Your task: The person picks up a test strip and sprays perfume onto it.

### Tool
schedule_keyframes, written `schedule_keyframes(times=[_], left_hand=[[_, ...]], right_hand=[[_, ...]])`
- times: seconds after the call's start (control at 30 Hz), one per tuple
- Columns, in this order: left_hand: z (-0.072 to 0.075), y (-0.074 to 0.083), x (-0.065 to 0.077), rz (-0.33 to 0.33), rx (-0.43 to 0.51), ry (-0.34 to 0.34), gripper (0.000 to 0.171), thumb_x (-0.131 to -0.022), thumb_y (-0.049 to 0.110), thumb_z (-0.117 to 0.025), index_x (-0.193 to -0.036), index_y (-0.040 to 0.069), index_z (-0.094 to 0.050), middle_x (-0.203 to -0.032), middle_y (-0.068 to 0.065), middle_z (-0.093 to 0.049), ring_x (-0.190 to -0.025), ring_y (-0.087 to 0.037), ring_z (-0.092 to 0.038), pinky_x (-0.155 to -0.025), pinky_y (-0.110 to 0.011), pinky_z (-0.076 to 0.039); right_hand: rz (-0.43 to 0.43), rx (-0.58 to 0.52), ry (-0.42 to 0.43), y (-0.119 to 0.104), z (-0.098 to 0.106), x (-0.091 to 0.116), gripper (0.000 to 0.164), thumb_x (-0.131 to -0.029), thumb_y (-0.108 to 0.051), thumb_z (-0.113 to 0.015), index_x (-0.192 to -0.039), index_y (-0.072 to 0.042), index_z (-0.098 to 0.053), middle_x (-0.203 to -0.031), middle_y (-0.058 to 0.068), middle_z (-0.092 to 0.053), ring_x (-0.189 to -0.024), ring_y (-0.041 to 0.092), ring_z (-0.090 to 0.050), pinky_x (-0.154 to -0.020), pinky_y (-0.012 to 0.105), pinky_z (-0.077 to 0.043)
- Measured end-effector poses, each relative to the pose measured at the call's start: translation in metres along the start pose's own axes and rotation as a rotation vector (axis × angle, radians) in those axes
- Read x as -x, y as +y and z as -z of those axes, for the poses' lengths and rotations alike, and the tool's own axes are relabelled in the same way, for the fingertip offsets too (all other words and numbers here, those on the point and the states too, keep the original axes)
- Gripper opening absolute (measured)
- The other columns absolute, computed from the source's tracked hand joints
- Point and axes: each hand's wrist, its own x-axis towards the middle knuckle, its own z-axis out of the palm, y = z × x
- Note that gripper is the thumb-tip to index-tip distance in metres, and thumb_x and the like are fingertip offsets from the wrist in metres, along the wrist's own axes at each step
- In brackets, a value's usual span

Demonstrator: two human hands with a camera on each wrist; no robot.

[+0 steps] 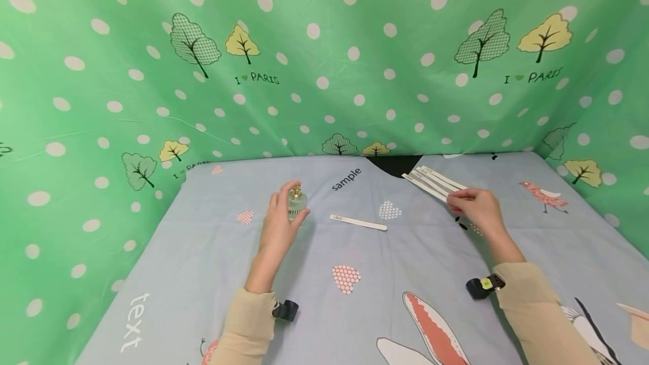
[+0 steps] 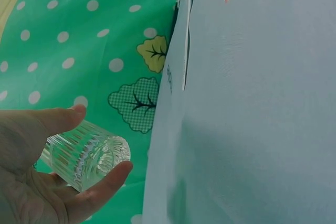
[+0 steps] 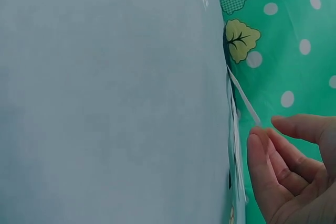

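Note:
My left hand (image 1: 281,216) grips a ribbed clear glass perfume bottle (image 1: 297,203) with a gold neck. In the left wrist view the glass bottle (image 2: 89,153) lies between thumb and fingers, its base outward and tilted. To the right, my right hand (image 1: 476,207) pinches the near end of a white paper test strip (image 3: 245,97), which slants up to the fingertips. Several more white strips (image 1: 428,185) lie fanned beside it, with small print at their far ends. Between the hands, one single test strip (image 1: 359,222) lies flat on the cloth.
A grey-blue printed cloth (image 1: 304,275) covers the table. Green dotted fabric (image 1: 324,72) hangs along the back and both sides. A black camera (image 1: 286,310) sits at the left wrist, and another black camera (image 1: 479,287) at the right wrist.

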Motion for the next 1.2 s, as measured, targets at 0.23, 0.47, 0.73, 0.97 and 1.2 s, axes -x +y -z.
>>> schedule_keyframes(times=[0.23, 0.47, 0.73, 0.97, 1.2], left_hand=[[0.000, -0.001, 0.001, 0.018, -0.002, -0.017, 0.064, -0.091, 0.021, -0.074, -0.144, 0.029, -0.039, -0.119, -0.018, -0.055, -0.094, -0.035, -0.061, -0.079, -0.050, -0.055], [0.001, -0.001, 0.001, 0.030, -0.003, -0.027, 0.062, -0.092, 0.022, -0.072, -0.145, 0.030, -0.039, -0.121, -0.018, -0.054, -0.093, -0.035, -0.061, -0.077, -0.048, -0.055], [0.001, 0.000, -0.001, 0.025, -0.001, -0.033, 0.063, -0.092, 0.022, -0.072, -0.145, 0.030, -0.038, -0.123, -0.019, -0.054, -0.097, -0.037, -0.063, -0.079, -0.049, -0.056], [0.001, 0.001, -0.001, 0.001, 0.000, -0.018, 0.063, -0.091, 0.021, -0.073, -0.144, 0.028, -0.039, -0.122, -0.019, -0.054, -0.097, -0.037, -0.062, -0.079, -0.050, -0.056], [0.001, 0.000, -0.002, -0.005, -0.004, -0.018, 0.064, -0.091, 0.021, -0.073, -0.144, 0.028, -0.039, -0.121, -0.019, -0.054, -0.096, -0.037, -0.062, -0.079, -0.051, -0.055]], right_hand=[[0.027, -0.009, -0.005, -0.001, -0.002, 0.004, 0.036, -0.096, -0.017, -0.066, -0.120, 0.009, -0.064, -0.092, 0.004, -0.073, -0.070, -0.005, -0.067, -0.070, 0.021, -0.060], [0.035, -0.066, -0.069, -0.010, -0.010, 0.006, 0.039, -0.095, -0.015, -0.067, -0.122, 0.012, -0.062, -0.086, -0.004, -0.073, -0.071, -0.005, -0.067, -0.071, 0.019, -0.060], [0.064, -0.162, -0.160, -0.021, -0.024, 0.004, 0.041, -0.093, -0.010, -0.068, -0.122, 0.017, -0.059, -0.077, -0.014, -0.070, -0.071, -0.002, -0.069, -0.070, 0.020, -0.060], [0.095, -0.171, -0.197, -0.028, -0.037, 0.004, 0.040, -0.093, -0.010, -0.068, -0.121, 0.017, -0.060, -0.080, -0.008, -0.073, -0.070, -0.003, -0.068, -0.069, 0.019, -0.059], [0.092, -0.172, -0.223, -0.033, -0.048, 0.005, 0.038, -0.093, -0.008, -0.068, -0.120, 0.017, -0.061, -0.079, -0.008, -0.073, -0.071, -0.002, -0.068, -0.070, 0.018, -0.059]])
